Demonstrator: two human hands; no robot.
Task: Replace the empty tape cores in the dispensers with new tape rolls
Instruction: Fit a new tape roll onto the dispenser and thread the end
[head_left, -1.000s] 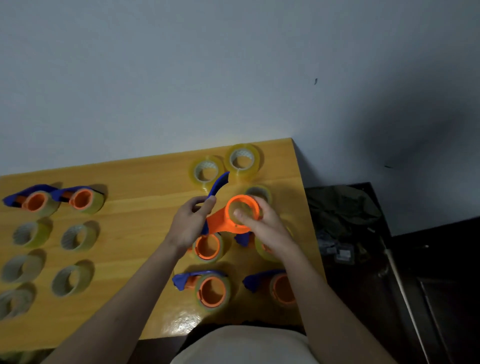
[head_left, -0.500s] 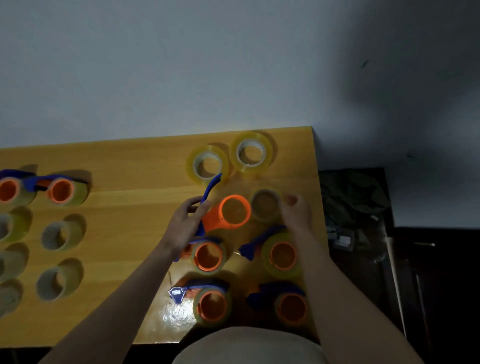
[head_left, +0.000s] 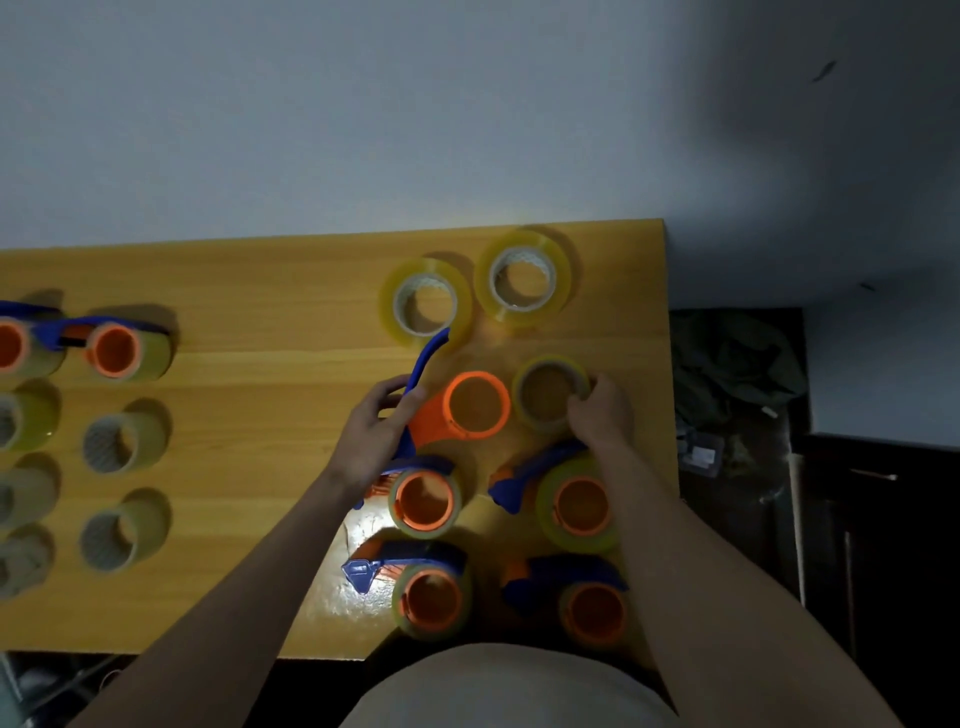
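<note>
My left hand (head_left: 371, 434) grips the blue handle of an orange tape dispenser (head_left: 470, 408) held just above the table; its orange hub is bare. To its right, my right hand (head_left: 600, 413) holds the rim of a dull, thin tape core (head_left: 545, 392) resting on the table. Two full yellowish tape rolls (head_left: 426, 304) (head_left: 522, 278) lie flat behind them. Several loaded dispensers, such as the one (head_left: 426, 501) under my left wrist, sit in front.
The wooden table (head_left: 270, 291) ends at its right edge by dark clutter on the floor (head_left: 737, 374). At the left stand two loaded dispensers (head_left: 117, 348) and several tape cores (head_left: 122, 441). A grey wall runs behind the table.
My right hand drew the core off the orange hub and set it down to the right of the dispenser. The view shifted, so the table objects slid leftward.
</note>
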